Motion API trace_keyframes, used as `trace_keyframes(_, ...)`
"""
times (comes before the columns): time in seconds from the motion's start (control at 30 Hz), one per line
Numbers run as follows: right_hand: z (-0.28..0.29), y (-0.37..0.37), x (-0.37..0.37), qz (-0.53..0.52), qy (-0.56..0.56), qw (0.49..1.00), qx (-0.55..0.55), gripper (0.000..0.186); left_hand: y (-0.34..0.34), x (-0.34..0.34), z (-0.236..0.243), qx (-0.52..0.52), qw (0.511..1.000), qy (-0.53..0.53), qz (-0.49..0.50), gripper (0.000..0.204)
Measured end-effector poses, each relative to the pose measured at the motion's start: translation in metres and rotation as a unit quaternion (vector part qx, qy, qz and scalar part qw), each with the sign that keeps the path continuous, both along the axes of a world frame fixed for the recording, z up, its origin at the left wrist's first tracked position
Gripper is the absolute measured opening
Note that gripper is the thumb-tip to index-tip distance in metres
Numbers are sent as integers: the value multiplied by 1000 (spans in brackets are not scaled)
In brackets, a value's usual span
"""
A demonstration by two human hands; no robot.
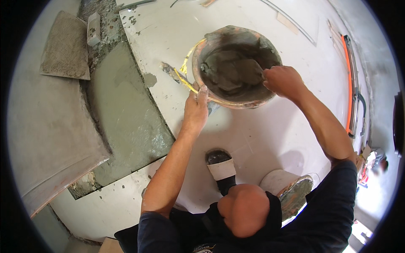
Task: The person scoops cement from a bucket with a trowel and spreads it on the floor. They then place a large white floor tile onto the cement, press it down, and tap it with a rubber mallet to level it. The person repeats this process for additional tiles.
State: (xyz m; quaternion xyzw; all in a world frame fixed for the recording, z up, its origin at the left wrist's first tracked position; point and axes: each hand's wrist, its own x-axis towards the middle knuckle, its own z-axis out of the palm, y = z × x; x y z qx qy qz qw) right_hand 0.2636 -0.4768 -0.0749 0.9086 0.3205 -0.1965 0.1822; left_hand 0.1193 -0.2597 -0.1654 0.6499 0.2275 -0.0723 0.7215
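A round bucket coated with dried cement stands on the pale floor, grey wet mortar inside it. My left hand is closed on its near-left rim, thumb over the edge. With my right hand I grip a trowel at the right side of the bucket. The trowel blade lies in the mortar and is smeared with it; my fingers hide the handle. Yellow cord hangs on the bucket's left side. Beside it a mortar-stained tool handle sticks out, the rest partly hidden.
Left of the bucket lies a strip of smooth wet mortar. A mortar-backed tile and a white block are at the far left. A second bucket stands near my right arm. Orange-edged long bars lie along the right wall.
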Motion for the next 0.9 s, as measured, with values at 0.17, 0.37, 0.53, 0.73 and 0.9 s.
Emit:
trace_keyframes(0.17, 13, 4, -18, 26, -8, 999, 18, 22, 3, -1, -13, 11, 1000, -10, -12, 58)
trace_keyframes(0.37, 7, 25, -22, -17, 85, 996, 27, 23, 0, 2, -25, 7, 999, -35, 15, 56)
trace_keyframes(0.53, 26, -1, -11, -204, 241, 937, 147, 34, 2, 1, -28, 24, 1000, -15, 11, 58)
trace_keyframes(0.73, 32, -28, -20, -322, 293, 871, 226, 24, 7, -3, -32, 47, 999, -17, -17, 63)
trace_keyframes(0.9, 29, -34, -24, -333, 253, 868, 269, 25, 8, -2, -35, 34, 999, -23, -14, 63)
